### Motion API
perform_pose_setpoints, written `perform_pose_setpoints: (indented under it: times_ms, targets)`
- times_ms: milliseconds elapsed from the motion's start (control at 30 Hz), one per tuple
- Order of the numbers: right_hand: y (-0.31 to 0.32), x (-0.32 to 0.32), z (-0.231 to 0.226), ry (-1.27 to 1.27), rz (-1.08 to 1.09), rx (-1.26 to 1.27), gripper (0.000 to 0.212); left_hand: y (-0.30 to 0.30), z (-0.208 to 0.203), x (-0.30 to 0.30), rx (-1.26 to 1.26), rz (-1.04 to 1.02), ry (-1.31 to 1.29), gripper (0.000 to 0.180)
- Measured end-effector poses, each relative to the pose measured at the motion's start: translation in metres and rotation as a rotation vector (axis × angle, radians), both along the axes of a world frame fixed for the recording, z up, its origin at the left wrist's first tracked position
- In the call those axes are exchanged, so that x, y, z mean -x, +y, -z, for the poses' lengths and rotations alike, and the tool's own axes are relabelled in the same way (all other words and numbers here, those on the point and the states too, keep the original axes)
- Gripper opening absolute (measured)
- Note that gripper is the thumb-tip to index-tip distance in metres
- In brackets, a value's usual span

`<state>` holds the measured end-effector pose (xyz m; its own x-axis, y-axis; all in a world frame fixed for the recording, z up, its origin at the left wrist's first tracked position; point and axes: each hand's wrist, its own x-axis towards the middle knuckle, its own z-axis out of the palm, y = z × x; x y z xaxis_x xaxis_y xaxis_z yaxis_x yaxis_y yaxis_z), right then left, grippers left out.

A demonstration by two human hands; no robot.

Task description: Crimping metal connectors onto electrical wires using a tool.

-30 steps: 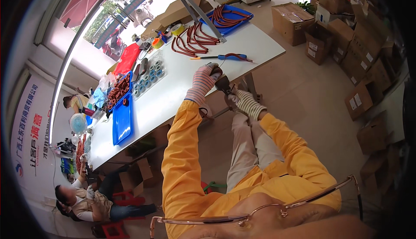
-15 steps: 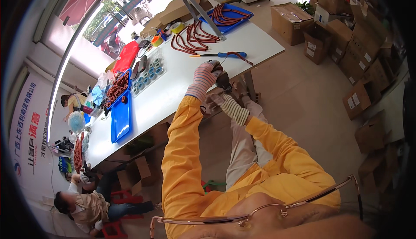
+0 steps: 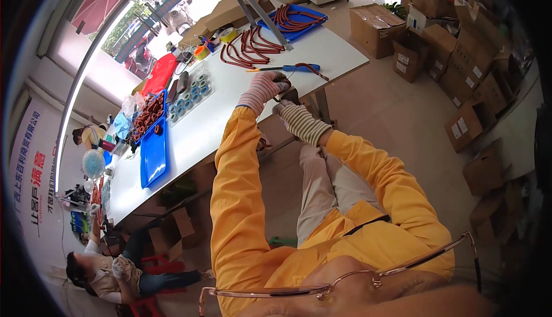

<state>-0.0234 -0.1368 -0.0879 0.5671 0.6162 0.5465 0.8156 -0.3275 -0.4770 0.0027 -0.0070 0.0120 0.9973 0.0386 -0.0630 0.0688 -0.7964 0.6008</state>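
My left hand (image 3: pixel 265 90), in a pink-and-grey striped glove, is closed at the table's near edge. Just right of it and nearer to me, my right hand (image 3: pixel 300 121), in a cream-and-dark striped glove, is also closed. Between them is a small dark object (image 3: pixel 292 96), mostly covered by the fingers; its kind cannot be made out. Beyond my hands lies a screwdriver (image 3: pixel 305 68) with a blue handle, a red-brown cord crossing it. Farther back several red-brown cords (image 3: pixel 247 52) are spread on the white table (image 3: pixel 230 107).
A blue tray (image 3: pixel 305 13) of cords sits at the far end, by a metal post (image 3: pixel 253 6). Left are a blue tray (image 3: pixel 154 156), red-brown rings (image 3: pixel 149 116) and blue-and-white rolls (image 3: pixel 192 94). Cardboard boxes (image 3: pixel 376 29) stand right. A person (image 3: pixel 106 271) sits lower left.
My hands have shifted slightly left with the view. My right hand has turned, its fingers now beside the dark object. The seated person's arm has risen toward the table.
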Motion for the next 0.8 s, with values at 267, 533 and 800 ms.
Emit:
perform_pose_setpoints:
  times_ms: [267, 533, 800]
  targets:
    - [-0.016, -0.009, -0.037, -0.121, 0.253, 0.271, 0.044, 0.002, 0.003, 0.004, -0.014, 0.001, -0.028, 0.029]
    - [-0.018, -0.022, -0.008, 0.201, 0.308, 0.407, 0.085, 0.006, 0.01, 0.001, -0.014, -0.004, -0.055, 0.03]
    - [-0.019, -0.022, 0.001, 0.278, 0.266, 0.161, 0.078, -0.013, 0.03, 0.021, -0.564, 0.082, -0.925, 0.028]
